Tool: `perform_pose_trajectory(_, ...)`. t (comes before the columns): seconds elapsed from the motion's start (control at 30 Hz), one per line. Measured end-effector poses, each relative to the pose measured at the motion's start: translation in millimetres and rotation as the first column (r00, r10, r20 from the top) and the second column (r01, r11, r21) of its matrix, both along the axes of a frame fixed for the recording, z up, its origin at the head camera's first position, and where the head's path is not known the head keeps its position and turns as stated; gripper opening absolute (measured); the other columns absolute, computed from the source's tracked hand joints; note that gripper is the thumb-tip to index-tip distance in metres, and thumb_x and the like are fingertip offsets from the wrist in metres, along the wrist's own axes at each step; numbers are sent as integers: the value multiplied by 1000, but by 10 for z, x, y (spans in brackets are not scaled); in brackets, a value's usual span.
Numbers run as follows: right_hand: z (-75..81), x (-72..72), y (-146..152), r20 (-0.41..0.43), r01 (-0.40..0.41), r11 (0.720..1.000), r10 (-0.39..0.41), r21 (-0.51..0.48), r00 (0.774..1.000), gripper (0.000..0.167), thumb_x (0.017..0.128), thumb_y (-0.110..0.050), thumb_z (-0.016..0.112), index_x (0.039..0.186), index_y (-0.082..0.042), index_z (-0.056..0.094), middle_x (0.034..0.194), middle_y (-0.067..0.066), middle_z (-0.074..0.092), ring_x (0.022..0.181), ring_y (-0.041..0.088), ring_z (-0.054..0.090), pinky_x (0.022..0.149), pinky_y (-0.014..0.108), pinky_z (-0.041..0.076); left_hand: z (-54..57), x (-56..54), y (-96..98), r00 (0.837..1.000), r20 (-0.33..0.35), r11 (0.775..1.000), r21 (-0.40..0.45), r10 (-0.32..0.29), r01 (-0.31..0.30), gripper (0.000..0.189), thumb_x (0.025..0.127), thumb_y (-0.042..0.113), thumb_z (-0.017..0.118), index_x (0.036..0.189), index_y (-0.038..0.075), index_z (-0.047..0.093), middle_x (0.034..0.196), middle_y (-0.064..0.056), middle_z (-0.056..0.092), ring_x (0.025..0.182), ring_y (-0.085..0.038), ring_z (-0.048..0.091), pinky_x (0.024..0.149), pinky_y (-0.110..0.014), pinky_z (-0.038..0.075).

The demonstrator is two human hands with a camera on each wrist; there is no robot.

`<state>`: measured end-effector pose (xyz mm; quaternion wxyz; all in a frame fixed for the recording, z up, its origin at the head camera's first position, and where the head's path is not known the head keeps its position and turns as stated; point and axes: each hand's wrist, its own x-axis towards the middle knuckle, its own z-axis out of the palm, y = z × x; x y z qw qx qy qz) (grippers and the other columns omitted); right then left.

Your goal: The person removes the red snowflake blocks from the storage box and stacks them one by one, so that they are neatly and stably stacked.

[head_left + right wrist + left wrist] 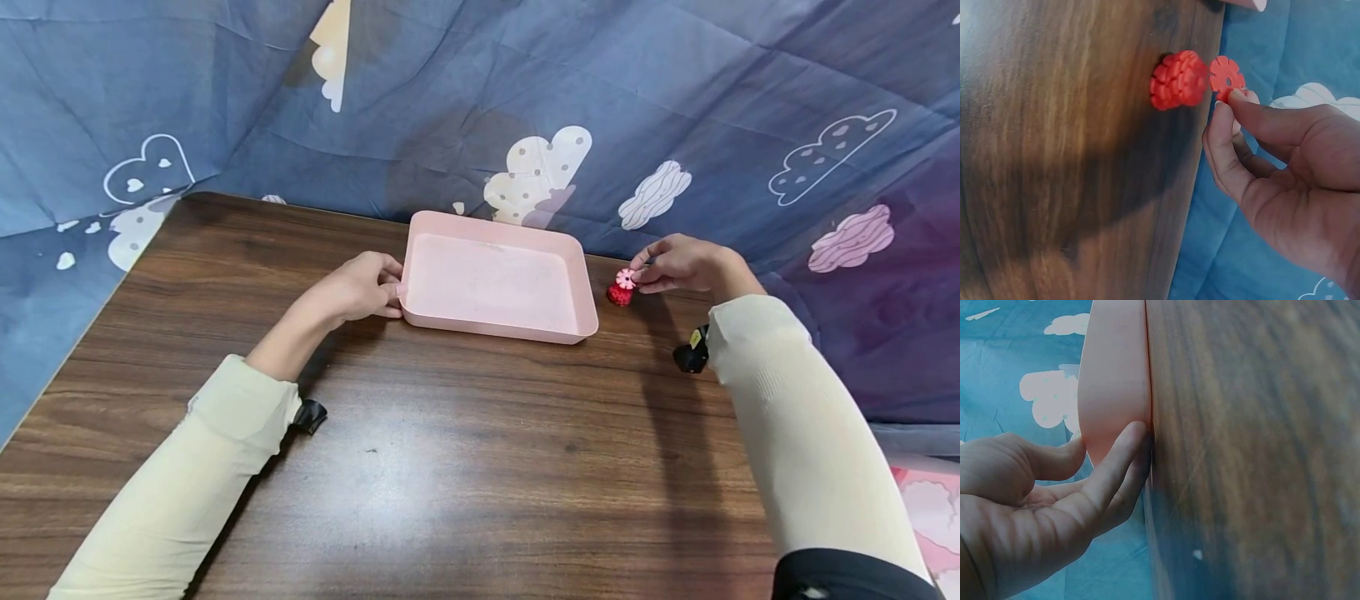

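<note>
Between thumb and fingertips my right hand [678,265] pinches a flower-shaped disc [1227,76] with a notched rim and a small centre hole. It looks pink in the head view and red in the right wrist view. Just below it, a short stack of red notched discs [1179,81] stands on the table, right of the tray. My left hand [362,287] holds the left wall of a shallow pink tray [495,330], thumb at the rim and fingers against the outside of the wall. Nothing lies inside the tray.
The dark wooden table [465,467] reaches back to a blue cloth backdrop [420,108] printed with clouds. Its back edge runs close behind the tray and the stack. Black wrist cameras [692,352] sit at both cream sleeves [787,417].
</note>
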<state>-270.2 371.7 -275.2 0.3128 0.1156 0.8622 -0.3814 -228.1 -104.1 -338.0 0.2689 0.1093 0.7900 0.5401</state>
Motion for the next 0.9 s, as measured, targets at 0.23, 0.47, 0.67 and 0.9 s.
perform_pose_trajectory(0.23,-104,38,42,-21,10,1000,-11,-23,1000,15,105,9,57,120,9,56,98,2,65,87,7,68,83,22,68,-11,-3,1,1000,3,1000,5,3,-3,41,112,-4,43,151,-19,40,135,-31,52,110,-29,66,101,-33,67)
perform_pose_trajectory(0.47,-165,57,77,-76,-2,1000,5,31,997,28,106,1,61,129,12,51,102,1,65,90,6,68,84,24,68,-4,-1,-2,1000,1,1000,2,-2,2,42,112,-4,42,151,-19,39,137,-33,52,111,-30,65,102,-34,66)
perform_pose_trajectory(0.67,-185,86,58,-130,-17,997,27,77,991,36,106,-5,64,137,10,52,110,4,67,92,7,68,84,25,68,1,0,-6,1000,-2,1000,0,-9,9,41,112,-4,42,150,-19,39,137,-33,52,110,-30,66,105,-38,65)
perform_pose_trajectory(0.9,-203,123,-12,-155,-91,979,119,181,981,43,109,-14,63,147,3,57,138,19,62,105,15,64,88,29,67,2,5,5,1000,2,1000,2,-10,10,41,112,-4,42,150,-20,39,136,-33,52,106,-30,66,106,-39,65)
